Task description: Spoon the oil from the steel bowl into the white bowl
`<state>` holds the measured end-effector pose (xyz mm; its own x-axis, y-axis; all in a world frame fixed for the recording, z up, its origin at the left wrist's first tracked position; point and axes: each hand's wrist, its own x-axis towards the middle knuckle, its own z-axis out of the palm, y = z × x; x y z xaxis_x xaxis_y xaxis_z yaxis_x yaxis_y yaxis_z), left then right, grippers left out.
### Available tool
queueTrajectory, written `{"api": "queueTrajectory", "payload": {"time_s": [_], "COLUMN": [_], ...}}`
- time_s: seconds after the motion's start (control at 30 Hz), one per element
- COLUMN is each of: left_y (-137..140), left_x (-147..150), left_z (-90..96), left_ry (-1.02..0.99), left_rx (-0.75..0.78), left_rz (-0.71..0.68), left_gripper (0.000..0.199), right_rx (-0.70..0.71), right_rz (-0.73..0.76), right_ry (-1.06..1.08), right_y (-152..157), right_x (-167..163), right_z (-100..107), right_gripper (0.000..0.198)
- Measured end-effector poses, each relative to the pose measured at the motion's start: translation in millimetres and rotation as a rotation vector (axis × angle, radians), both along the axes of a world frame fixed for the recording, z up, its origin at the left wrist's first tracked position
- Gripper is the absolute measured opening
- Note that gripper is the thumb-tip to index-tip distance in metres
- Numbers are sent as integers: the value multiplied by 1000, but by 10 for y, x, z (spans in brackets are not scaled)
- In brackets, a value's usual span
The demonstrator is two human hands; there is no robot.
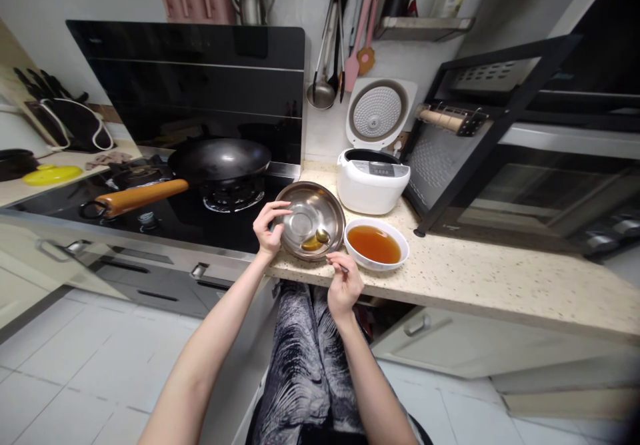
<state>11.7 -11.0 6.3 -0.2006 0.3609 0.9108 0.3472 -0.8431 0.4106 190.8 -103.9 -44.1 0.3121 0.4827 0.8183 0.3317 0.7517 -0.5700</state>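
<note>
A shiny metal bowl [326,206] stands tilted at the counter's front edge, with a little amber liquid [311,244] at its near side. My left hand [269,228] grips this bowl's left rim, fingers and thumb curled around the edge. In my right hand [345,282] is a metal spoon [323,236], pinched by its handle; its head is inside the metal bowl, just over the liquid. Right beside it, a white bowl [377,264] holds plenty of orange-brown liquid [374,244]. My right hand is close to the white bowl's left side.
Behind the bowls a white rice cooker [374,188] has its lid up. A black wok [220,160] sits on the stove, its wooden handle [145,197] pointing left. An oven [530,192] is on the right. Utensils hang on the wall, including a ladle [321,94].
</note>
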Motion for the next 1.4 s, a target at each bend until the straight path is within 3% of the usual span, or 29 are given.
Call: {"api": "queueTrajectory", "payload": {"time_s": [0.57, 0.87, 1.4], "left_y": [14, 20, 6], "left_x": [1, -6, -5], "left_z": [-5, -12, -1], "left_ry": [-20, -25, -26], "left_rx": [12, 16, 22], "left_rz": [-31, -45, -55], "left_gripper": [32, 33, 34], "right_rx": [129, 101, 213], "right_rz": [-90, -188, -230], "right_ry": [82, 25, -385], "right_y": [-56, -26, -20], "right_x": [268, 487, 644], "right_z": [399, 279, 247], "right_gripper": [13, 12, 26]}}
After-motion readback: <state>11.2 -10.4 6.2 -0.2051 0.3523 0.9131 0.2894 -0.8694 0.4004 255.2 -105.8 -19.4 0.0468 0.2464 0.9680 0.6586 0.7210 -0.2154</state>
